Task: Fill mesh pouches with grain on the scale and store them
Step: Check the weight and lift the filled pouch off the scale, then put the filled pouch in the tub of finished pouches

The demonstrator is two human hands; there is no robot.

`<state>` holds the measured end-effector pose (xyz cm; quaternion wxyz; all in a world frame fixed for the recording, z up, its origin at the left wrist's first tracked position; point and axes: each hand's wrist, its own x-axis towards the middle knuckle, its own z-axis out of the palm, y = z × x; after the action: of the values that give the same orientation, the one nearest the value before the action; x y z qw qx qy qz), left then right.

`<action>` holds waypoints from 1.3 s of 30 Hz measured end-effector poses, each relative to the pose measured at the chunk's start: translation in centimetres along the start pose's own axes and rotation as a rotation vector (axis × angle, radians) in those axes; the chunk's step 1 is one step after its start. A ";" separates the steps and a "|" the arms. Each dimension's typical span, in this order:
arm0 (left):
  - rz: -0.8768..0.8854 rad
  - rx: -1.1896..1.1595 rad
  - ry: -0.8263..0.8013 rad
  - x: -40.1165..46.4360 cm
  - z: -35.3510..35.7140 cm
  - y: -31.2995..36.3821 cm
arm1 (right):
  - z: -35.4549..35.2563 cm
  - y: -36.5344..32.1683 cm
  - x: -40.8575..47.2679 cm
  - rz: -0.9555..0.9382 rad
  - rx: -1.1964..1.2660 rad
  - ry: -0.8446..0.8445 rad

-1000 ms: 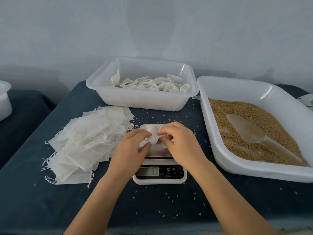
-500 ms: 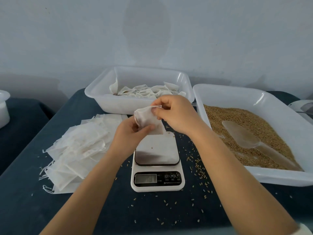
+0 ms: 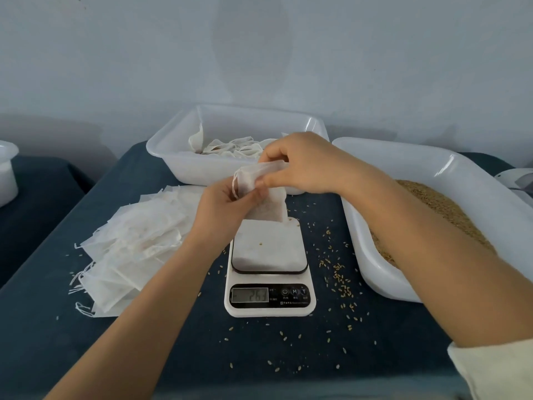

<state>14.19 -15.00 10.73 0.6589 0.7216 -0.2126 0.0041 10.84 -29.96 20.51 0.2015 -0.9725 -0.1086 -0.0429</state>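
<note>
Far left, a white container (image 3: 7,168) sits at the edge, cut off. Stack of empty mesh pouches (image 3: 135,243) lies on the dark blue tablecloth (image 3: 86,356). Left hand (image 3: 223,209) pinches one filled pouch (image 3: 266,199) at its mouth, fingers curled on it. Pouch hangs in the air just above the scale (image 3: 269,272), not touching the platform. Display digits blurred. Behind, white bin (image 3: 178,157) holds finished pouches. Right hand (image 3: 305,163) grips the pouch top too, fingers clenched on the fabric. Loose grains (image 3: 340,281) scattered beside scale. Right, white tray (image 3: 432,166) holds grain (image 3: 441,206).
</note>
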 end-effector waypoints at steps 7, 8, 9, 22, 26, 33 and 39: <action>-0.007 -0.040 -0.034 -0.2 0.0 -0.1 | -0.2 0.1 0.5 -0.091 -0.084 -0.063; -0.008 -0.045 -0.040 -0.2 -0.1 -0.1 | -0.1 0.1 0.6 -0.097 -0.091 -0.071; -0.006 -0.046 -0.046 -0.2 -0.2 -0.2 | -0.1 0.1 0.6 -0.103 -0.097 -0.078; -0.049 -0.151 -0.044 0.5 0.4 -0.9 | -0.8 0.6 2.7 -0.187 -0.155 -0.140; -0.086 -0.295 -0.111 0.5 0.5 -1.6 | -1.6 0.9 4.0 -0.177 -0.122 -0.205; -0.159 -0.292 -0.026 0.8 0.1 -4.6 | -4.3 2.8 8.0 -0.110 -0.019 -0.190; -0.213 -0.225 0.026 2.0 -0.2 -6.2 | -5.8 5.2 15.6 -0.062 -0.101 -0.047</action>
<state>17.96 -15.12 5.46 0.7351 0.6614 -0.1256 -0.0804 26.98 -33.95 25.76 0.1482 -0.9783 -0.1412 -0.0318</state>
